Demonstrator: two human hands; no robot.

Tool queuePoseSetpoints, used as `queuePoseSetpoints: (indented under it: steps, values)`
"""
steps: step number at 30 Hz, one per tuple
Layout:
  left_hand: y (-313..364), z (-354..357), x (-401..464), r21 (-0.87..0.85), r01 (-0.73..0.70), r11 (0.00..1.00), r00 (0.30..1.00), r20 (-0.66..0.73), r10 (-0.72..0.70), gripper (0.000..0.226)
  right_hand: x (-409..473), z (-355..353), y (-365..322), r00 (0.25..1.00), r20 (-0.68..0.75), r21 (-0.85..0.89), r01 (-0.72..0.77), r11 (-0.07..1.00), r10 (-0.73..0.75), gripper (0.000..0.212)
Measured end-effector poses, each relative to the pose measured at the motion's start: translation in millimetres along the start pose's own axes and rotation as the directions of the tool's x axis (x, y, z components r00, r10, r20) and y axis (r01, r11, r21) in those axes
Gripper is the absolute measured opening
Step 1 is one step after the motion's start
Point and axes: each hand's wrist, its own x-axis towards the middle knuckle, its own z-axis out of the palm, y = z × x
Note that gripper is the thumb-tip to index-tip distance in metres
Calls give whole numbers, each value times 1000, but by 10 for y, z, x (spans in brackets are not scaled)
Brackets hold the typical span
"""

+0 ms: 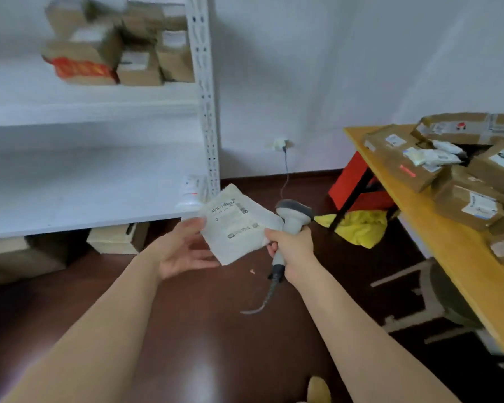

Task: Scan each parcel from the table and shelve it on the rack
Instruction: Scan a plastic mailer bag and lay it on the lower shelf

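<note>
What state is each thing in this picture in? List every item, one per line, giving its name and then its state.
White mailer bag: held in the air, label up, between both hands.
Left hand: open, fingers touching the bag's left edge.
Right hand: grips the scanner handle and pinches the bag's corner.
Scanner: held upright, cable hanging.
Rack: boxes on its top shelf.
Table: piled with parcels.

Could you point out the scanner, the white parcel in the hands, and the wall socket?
scanner (294, 214): head view, on its grey head.
white parcel (239, 228): head view, on its printed face.
wall socket (280, 143): head view, on the white plate.
</note>
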Motion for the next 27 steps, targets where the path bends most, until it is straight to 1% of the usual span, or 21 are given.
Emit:
queuePoseSetpoints:
  steps: [1, 2, 3, 5, 6, 7, 8, 9, 10, 11, 14, 17, 19, 22, 24, 27]
  values:
    - [64, -230, -94, 66, 17, 998, 999, 36, -19, 64, -60, 292, 85, 999, 42, -19, -10, 1000, 11, 54]
    - [107, -455, -148, 86, 21, 996, 999, 38, -24, 73, -107, 569, 173, 997, 80, -51, -10, 999, 14, 52]
    - [142, -660, -180, 80, 13, 997, 1000, 11, -14, 87, -145, 824, 250, 994, 113, -92, -2, 996, 13, 50]
    - [209, -1027, -183, 11, -51, 999, 990, -129, 52, 116, -175, 1267, 394, 988, 155, -157, 13, 987, 12, 46]
    - [251, -1170, -176, -24, -98, 995, 972, -214, 91, 120, -161, 1462, 462, 986, 167, -181, 13, 983, 17, 45]
    - [300, -1304, -162, -58, -140, 988, 948, -296, 117, 116, -135, 1639, 521, 985, 171, -203, 10, 979, 25, 44]
    - [346, -1453, -115, -70, -176, 982, 924, -354, 140, 102, -79, 1801, 579, 986, 165, -222, 9, 975, 29, 43]
    - [404, -1589, -61, -66, -184, 981, 905, -401, 143, 81, -15, 1956, 623, 988, 153, -242, 8, 970, 30, 41]
    - [470, -1740, -1, -61, -164, 985, 899, -420, 124, 61, 63, 2109, 663, 990, 137, -262, 5, 965, 32, 40]
    - [557, -1901, 60, -46, -126, 991, 902, -420, 95, 52, 146, 2262, 691, 992, 123, -282, -3, 959, 39, 39]
    - [866, -2372, 317, -12, -55, 998, 911, -410, 45, 61, 508, 2755, 808, 994, 90, -347, -23, 937, 58, 42]
    - [1237, -2770, 692, 81, -19, 997, 909, -413, 51, 64, 928, 3267, 895, 995, 89, -425, 7, 905, 34, 50]
    - [1457, -2964, 972, 122, -15, 992, 885, -461, 70, 66, 1181, 3541, 913, 996, 83, -442, 12, 897, 27, 48]
    - [1665, -3128, 1365, 114, -15, 993, 813, -577, 78, 67, 1448, 3778, 854, 998, 53, -462, -4, 887, 32, 47]
    - [1741, -3162, 1598, 98, -2, 995, 798, -600, 61, 65, 1626, 3850, 795, 999, 26, -440, -31, 897, 48, 42]
    - [1823, -3269, 2061, 117, 4, 993, 800, -596, 67, 58, 1959, 3913, 743, 1000, -5, -436, -30, 899, 31, 37]
